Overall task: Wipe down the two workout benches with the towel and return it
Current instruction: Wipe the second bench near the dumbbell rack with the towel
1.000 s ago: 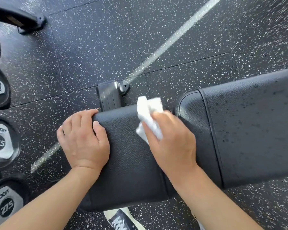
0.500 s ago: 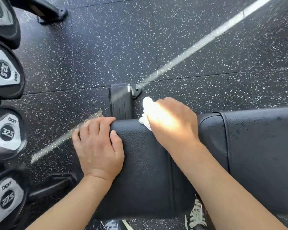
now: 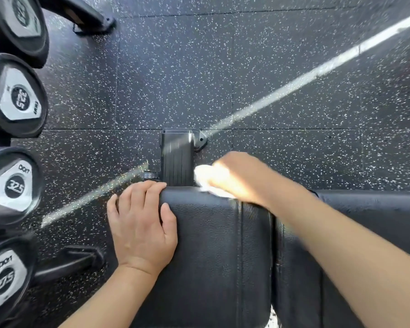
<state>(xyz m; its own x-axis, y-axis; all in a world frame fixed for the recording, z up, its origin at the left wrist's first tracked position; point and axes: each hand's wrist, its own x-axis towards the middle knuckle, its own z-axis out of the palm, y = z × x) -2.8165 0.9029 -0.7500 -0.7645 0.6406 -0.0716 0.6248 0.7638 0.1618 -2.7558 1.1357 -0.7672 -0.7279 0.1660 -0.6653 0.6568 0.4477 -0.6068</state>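
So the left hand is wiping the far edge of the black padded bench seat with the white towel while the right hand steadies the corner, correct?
Hands are swapped. In the head view, the right hand wipes with the white towel; the left hand steadies the corner of the black padded bench seat.

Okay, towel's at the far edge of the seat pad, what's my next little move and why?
Probably draw the right hand and towel back toward you across the seat pad: the towel sits at the pad's far edge, the near surface lies uncovered, and the left hand braces the corner.
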